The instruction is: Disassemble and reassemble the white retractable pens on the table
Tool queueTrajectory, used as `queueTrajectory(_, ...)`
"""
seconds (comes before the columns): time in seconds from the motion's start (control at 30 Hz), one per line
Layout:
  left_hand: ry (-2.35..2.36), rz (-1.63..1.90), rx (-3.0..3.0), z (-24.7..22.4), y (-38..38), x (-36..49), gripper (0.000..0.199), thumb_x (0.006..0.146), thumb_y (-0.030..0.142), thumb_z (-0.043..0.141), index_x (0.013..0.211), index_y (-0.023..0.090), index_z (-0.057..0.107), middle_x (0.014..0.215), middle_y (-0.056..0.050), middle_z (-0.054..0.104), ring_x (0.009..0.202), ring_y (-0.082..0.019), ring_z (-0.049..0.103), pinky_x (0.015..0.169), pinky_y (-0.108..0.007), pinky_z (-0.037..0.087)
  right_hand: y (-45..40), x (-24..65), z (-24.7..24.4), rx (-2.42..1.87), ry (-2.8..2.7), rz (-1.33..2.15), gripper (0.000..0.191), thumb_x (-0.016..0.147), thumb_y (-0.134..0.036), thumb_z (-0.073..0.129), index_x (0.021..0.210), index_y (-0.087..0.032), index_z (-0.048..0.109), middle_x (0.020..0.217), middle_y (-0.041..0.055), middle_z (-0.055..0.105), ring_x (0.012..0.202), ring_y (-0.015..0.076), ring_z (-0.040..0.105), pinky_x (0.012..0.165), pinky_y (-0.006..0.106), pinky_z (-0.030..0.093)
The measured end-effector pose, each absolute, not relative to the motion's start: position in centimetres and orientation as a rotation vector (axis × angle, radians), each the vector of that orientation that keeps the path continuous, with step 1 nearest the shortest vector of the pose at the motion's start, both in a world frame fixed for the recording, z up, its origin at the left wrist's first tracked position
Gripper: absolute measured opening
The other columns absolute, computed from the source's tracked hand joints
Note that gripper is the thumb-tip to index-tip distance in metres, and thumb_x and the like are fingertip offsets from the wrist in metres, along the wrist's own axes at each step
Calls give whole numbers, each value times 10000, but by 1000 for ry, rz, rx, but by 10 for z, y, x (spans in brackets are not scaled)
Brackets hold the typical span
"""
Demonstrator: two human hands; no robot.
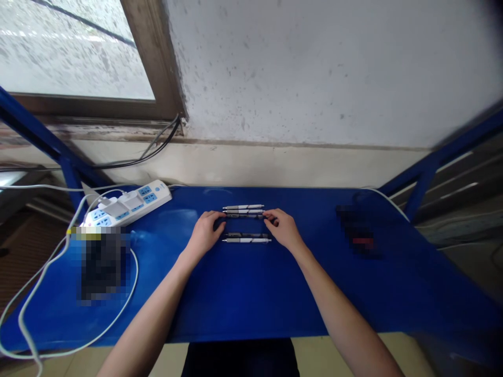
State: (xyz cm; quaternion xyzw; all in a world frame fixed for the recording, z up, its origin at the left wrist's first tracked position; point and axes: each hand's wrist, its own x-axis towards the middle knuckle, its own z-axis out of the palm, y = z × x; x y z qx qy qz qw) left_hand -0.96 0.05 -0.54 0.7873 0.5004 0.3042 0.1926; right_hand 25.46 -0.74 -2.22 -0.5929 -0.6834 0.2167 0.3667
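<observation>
On the blue tabletop, my left hand (206,229) and my right hand (283,226) face each other across a row of pens. The far group holds a white pen (243,207), a second white pen close against it, and a dark pen (244,215) nearest me. Fingertips of both hands are at opposite ends of this group, seemingly touching it. Each thumb stands apart from its forefinger, so both hands are loosely open. Nearer me, between the wrists, lie another dark pen (245,235) and a white pen (247,240), side by side and parallel to the far group.
A white power strip (135,205) with plugged-in adapters lies at the back left. White cables (135,277) loop around a blurred dark object (101,267) there. Another blurred dark object (359,233) lies to the right. Blue frame posts (420,191) stand at both sides; a wall rises behind.
</observation>
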Motion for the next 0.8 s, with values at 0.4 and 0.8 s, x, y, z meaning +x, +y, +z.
queueTrajectory(0.4,1361,806,2191,-11,2,-9,140,842,177,554,910,186,677,845,-60,616,855,-210,582,750,-307,454,-10,250,-17,-1528,-1880,572,41,762,-229,634,788,-215,662,803,32,572,749,179,547,688,309,435)
queueTrajectory(0.8,1230,918,2057,1,-2,-4,152,908,243,499,921,182,638,843,-31,642,767,-156,589,671,-259,428,-12,251,-2,-1226,-1392,1380,247,770,-407,683,861,-195,595,761,47,690,693,180,636,579,281,441)
